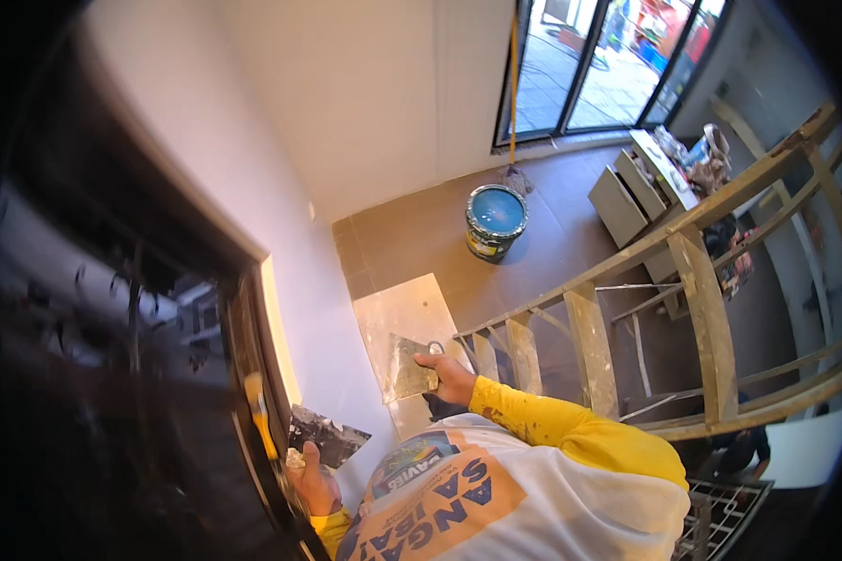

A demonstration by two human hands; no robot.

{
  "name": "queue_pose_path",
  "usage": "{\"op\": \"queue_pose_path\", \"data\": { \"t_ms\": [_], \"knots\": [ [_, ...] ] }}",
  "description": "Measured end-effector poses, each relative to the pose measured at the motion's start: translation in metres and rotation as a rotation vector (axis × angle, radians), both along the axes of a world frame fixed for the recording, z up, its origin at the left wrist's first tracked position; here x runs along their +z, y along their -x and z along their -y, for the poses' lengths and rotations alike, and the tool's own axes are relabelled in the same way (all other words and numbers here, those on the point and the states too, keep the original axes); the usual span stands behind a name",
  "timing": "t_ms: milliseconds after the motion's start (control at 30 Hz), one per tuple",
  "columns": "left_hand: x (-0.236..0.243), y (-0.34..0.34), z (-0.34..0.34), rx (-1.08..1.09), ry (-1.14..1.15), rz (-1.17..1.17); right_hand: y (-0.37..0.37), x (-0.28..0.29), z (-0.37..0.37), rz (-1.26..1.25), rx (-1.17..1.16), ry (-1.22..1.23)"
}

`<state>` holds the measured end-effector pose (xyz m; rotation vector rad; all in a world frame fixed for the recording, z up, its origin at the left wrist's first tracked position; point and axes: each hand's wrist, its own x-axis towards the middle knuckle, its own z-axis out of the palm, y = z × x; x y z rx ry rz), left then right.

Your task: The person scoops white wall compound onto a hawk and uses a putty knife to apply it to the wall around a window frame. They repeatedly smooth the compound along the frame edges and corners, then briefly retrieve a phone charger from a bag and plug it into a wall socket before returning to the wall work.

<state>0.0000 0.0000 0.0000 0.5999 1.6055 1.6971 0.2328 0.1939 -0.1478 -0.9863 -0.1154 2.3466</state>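
My right hand (451,381), in a paint-spattered yellow sleeve, is closed on the handle of a putty knife (404,370) with a wide, smeared metal blade. It is held out in front of my body, over a pale board below. Lower left, by the dark frame, my left hand (314,484) grips a second putty knife (329,438), its dark blade blotched with white. A whitish lump shows at the fingers; its kind is unclear. Just beyond that hand, a paintbrush (261,416) with a yellow handle rests along the dark frame (243,346).
A wooden ladder (589,346) stretches across the right side. On the brown floor stand a bucket with a blue lid (497,211) and a mop (515,178). White drawers (630,192) stand by the glass door (608,65). A white wall (295,243) runs close on my left.
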Motion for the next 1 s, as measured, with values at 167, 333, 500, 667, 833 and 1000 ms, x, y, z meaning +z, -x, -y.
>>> {"op": "queue_pose_path", "data": {
  "t_ms": [167, 333, 500, 667, 833, 1000],
  "knots": [
    [0.018, 0.008, -0.176, -0.293, -0.013, 0.095, -0.030, 0.007, -0.140, 0.131, -0.225, -0.015],
    [0.016, -0.006, -0.342, -0.458, -0.101, 0.274, -0.092, 0.027, -0.246, 0.153, -0.516, -0.105],
    [0.008, -0.040, -0.484, -0.587, -0.064, 0.257, -0.141, 0.028, -0.289, 0.169, -0.753, -0.179],
    [-0.006, -0.062, -0.629, -0.862, 0.016, 0.347, -0.172, 0.012, -0.312, 0.212, -0.951, -0.069],
    [0.006, -0.112, -0.765, -0.989, -0.052, 0.334, -0.181, 0.018, -0.362, 0.365, -1.188, -0.025],
    [-0.007, -0.163, -0.852, -1.152, 0.100, 0.386, -0.215, 0.007, -0.407, 0.820, -1.231, -0.184]
  ]
}}
